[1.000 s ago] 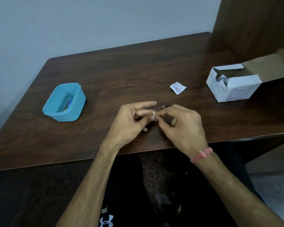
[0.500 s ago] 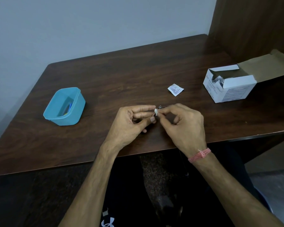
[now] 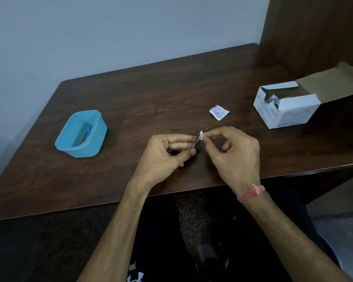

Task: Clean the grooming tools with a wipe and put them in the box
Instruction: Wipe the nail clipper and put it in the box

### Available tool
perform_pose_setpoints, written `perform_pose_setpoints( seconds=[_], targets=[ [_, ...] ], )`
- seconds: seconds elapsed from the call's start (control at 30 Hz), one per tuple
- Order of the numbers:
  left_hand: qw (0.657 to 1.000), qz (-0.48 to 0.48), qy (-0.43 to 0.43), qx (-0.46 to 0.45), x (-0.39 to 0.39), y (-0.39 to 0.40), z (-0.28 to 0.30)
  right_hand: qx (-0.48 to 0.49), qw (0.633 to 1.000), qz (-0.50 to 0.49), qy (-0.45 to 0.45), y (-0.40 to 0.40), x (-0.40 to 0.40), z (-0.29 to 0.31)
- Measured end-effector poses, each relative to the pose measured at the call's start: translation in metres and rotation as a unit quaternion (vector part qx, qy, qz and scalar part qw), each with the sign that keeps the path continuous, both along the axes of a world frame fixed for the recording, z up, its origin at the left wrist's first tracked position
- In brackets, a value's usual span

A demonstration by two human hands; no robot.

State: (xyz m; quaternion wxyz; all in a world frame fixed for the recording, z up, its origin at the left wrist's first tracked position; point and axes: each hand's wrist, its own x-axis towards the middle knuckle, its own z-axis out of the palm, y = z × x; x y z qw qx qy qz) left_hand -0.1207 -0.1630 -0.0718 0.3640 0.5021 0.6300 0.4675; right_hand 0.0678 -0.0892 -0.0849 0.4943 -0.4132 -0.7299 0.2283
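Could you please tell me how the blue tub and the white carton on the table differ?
The blue tub is smooth plastic with rounded corners; the white carton is printed cardboard with square edges. The tub has no lid in view, while the carton's flap is folded back. The tub sits left of the hands, the carton far right. The tub holds a few colourful items; the carton, foil packets. Both stand open on the table.

A dark brown wooden table (image 3: 151,94) with a visible grain stands pushed against a plain, pale grey-blue wall (image 3: 110,33), its near edge catching a thin line of light. At the table's far right corner a tall wooden panel (image 3: 318,27) of the same brown rises out of view. The light is dim and even, and a strip of grey floor (image 3: 338,218) shows low on the right.
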Motion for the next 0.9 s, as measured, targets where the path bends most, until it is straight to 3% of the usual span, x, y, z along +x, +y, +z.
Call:
perform_pose_setpoints(
  seconds=[0.1, 0.3, 0.57, 0.8, 0.9],
  targets=[
    [1.0, -0.003, 0.006, 0.0, 0.0006, -0.0007, 0.0008, -0.013, 1.0, -0.019, 0.0, 0.0006, -0.0003, 0.0],
    [1.0, 0.005, 0.01, 0.01, -0.0015, -0.0007, -0.0011, -0.007, 0.994, 0.079, -0.077, -0.0036, -0.0026, 0.0016],
    [1.0, 0.003, 0.012, 0.006, -0.0006, -0.0004, -0.0008, 0.005, 0.999, 0.001, -0.044, -0.0035, -0.0021, -0.0023],
    [1.0, 0.025, -0.007, 0.017, -0.0017, -0.0014, -0.0009, 0.002, 0.991, 0.086, -0.101, -0.005, -0.0016, -0.0045],
    [0.999, 0.026, -0.02, 0.024, -0.0012, -0.0014, 0.0003, 0.005, 0.995, 0.066, -0.07, -0.0038, -0.0012, -0.0039]
  ],
)
